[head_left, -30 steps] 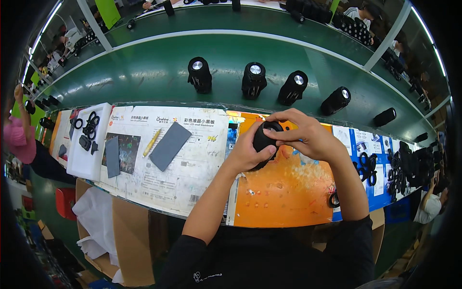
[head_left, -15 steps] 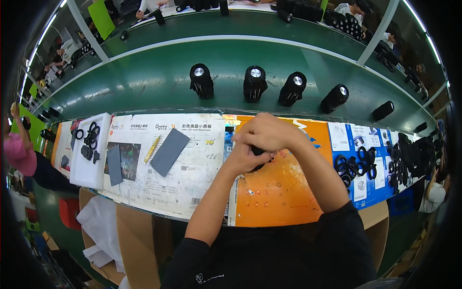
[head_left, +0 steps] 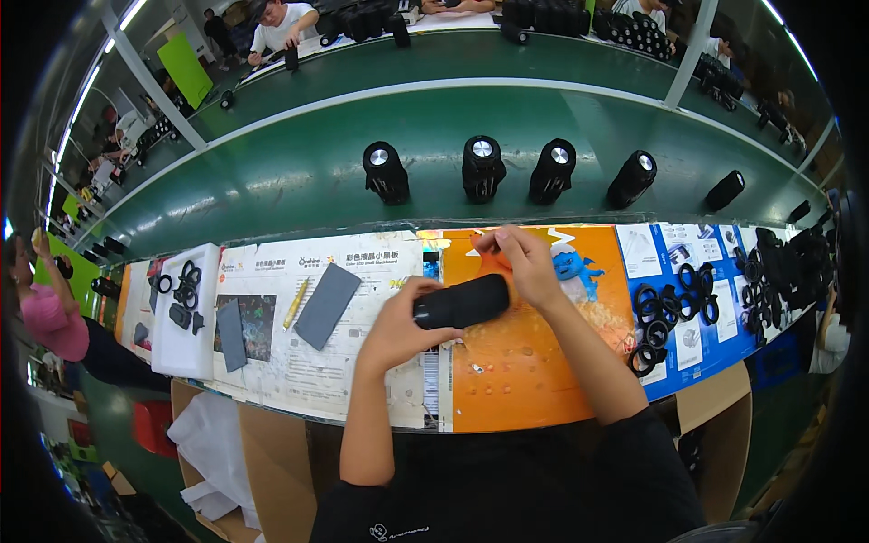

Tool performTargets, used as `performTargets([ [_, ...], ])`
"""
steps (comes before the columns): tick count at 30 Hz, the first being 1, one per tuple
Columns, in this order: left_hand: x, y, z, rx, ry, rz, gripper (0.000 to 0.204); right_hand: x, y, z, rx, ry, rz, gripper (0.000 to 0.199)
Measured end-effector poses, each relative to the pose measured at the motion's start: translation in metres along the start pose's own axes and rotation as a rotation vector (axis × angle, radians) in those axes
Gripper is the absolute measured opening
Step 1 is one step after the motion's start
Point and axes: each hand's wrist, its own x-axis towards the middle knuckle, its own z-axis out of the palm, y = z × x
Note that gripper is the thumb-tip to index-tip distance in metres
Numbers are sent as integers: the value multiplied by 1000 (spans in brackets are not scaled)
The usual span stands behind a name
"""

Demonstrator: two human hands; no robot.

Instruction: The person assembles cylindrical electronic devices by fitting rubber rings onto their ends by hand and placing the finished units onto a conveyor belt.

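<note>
My left hand (head_left: 395, 328) is wrapped round the left end of a black cylindrical device (head_left: 475, 301), which lies tilted on its side just over the orange board (head_left: 507, 380). The device's right end points toward my right wrist. My right hand (head_left: 520, 262) is off the device, just beyond its right end, with its fingers curled and pressed together. Whether anything small sits in that pinch is hidden. Similar black cylinders with round silver ends stand beyond the bench, the closest being one black cylinder (head_left: 482, 170).
A white foam tray (head_left: 204, 317) holds black rings and small parts. Beside it lie grey pads (head_left: 328, 306) and a yellow pen (head_left: 296, 303). More black rings (head_left: 654, 332) rest on the blue board (head_left: 692, 353). Cardboard boxes (head_left: 276, 462) stand below the bench; other people sit further off.
My hands were together over the device, which was mostly hidden. They have parted, my left hand moving left with the device now tilted sideways. The view has shifted slightly.
</note>
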Motion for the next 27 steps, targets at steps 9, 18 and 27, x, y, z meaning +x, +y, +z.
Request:
performTargets([
  [9, 21, -58, -122, -101, 590, 20, 66, -21, 42, 16, -377, 14, -88, 33],
  [18, 143, -54, -179, 699, 627, 173, 78, -18, 36, 12, -358, 6, -17, 27],
  [27, 149, -56, -168, 724, 638, 205, 78, 16, 5, -39, -963, 510, -462, 42],
])
